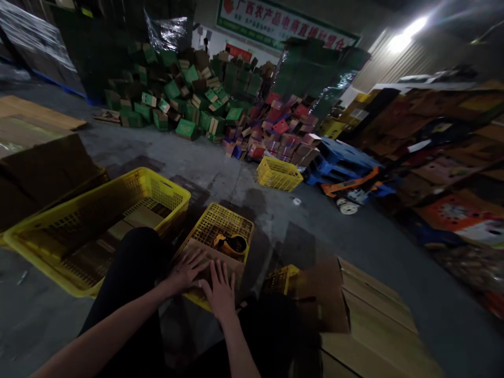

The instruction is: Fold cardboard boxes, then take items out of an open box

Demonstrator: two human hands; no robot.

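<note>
On the near half of the yellow crate (225,215) bearing the tape dispenser (230,244), the cardboard piece (227,256) lies crosswise beneath both the left hand (184,272) and right hand (221,294), neither clearly nearer, their fingers (214,273) flat, loosely spread and gripping nothing.

On the banner (285,25) I can read large red Chinese characters, 广西农产品电商直播; those after them are too blurred for me to be sure of. The smaller line beneath them, on the same banner, I cannot make out. Below the banner's left half, a red sign (238,52) and, lower down, green cartons (186,128) bear markings too small for me to read.
</note>
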